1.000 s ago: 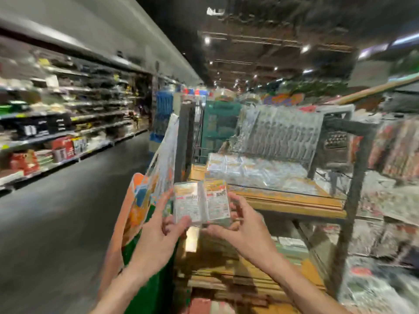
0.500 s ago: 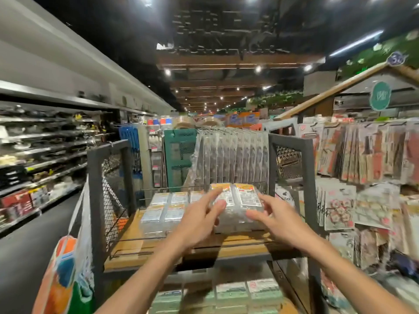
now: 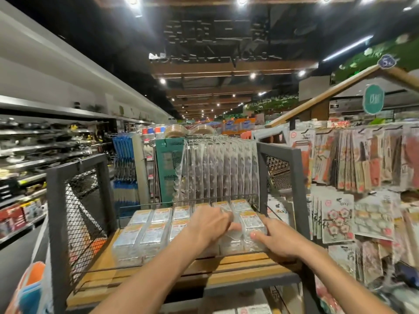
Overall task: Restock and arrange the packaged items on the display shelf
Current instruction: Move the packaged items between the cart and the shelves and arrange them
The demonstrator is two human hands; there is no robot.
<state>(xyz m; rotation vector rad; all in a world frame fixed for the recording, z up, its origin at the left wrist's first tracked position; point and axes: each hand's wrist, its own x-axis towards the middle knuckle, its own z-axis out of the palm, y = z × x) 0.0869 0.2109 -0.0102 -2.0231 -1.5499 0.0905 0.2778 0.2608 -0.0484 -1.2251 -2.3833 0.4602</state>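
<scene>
Packs (image 3: 147, 234) in clear plastic with orange-topped labels lie flat in two rows on the shelf (image 3: 204, 268), a wooden board in a dark metal rack (image 3: 297, 189) with mesh sides. A thin wire rail (image 3: 181, 201) runs along the back of the board, just behind the far row.

At the right end of the near row, both hands are on the last packs (image 3: 251, 225), which sit on the board against the rest of the row. The left hand (image 3: 208, 225) lies palm down over them, fingers curled over the top and thumb at the near edge. The right hand (image 3: 278, 243) clasps them from the right, thumb pressed on the near face and fingers wrapped round the outer side, close to the rack's right post. Whether the last packs rest fully on the board or are tipped up a little is hard to tell under the hands.

Behind the rail hangs a fan of clear packets (image 3: 220, 171). To the right of the rack, sticker cards (image 3: 337, 218) hang on pegs. A bright orange and blue bag (image 3: 29, 291) shows at the lower left, beside the rack.
</scene>
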